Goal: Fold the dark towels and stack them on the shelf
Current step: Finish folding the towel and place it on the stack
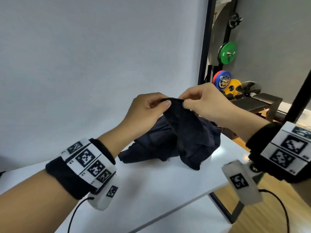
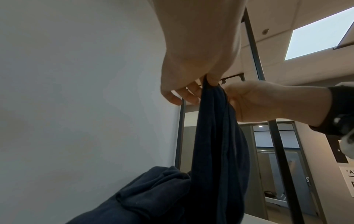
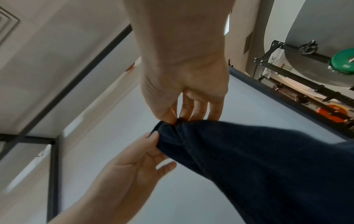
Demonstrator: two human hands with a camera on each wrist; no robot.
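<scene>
Both hands, left and right, pinch the towel's hem close together, lifting it off the shelf's far-edge heap to find its corners.

Black wristbands; white tag-marked camera units; thin black cables.
</scene>
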